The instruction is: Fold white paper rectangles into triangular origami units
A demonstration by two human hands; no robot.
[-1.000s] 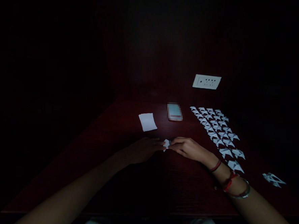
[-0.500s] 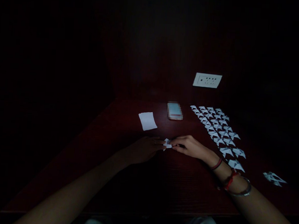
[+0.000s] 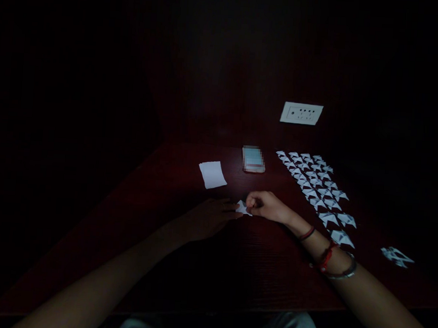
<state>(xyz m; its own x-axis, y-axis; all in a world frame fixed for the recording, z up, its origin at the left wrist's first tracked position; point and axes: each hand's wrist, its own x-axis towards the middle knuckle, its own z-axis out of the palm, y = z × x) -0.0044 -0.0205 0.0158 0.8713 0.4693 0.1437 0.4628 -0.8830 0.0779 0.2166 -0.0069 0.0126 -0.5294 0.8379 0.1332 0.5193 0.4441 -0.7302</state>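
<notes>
A small piece of white folded paper (image 3: pixel 243 208) lies on the dark red table between my hands. My left hand (image 3: pixel 212 217) reaches in from the left with long, straight fingers, and its fingertips hold the paper's left side against the table. On the other side, my right hand (image 3: pixel 266 205) has curled fingers, with thumb and fingertips closed at the paper's right edge. The dim light hides the finer folds and part of the left fingers. Beyond my left hand sits a stack of white paper sheets (image 3: pixel 213 175).
Rows of folded white paper pieces (image 3: pixel 313 181) spread along the right side. A loose cluster of white paper pieces (image 3: pixel 397 256) lies farther right. A blurred phone-like object (image 3: pixel 253 159) rests near the back panel, which carries a socket plate (image 3: pixel 301 113).
My right fingers have curled in more, and the hand has risen slightly at the paper's edge. My left hand stays on the paper. The whole view has shifted a little.
</notes>
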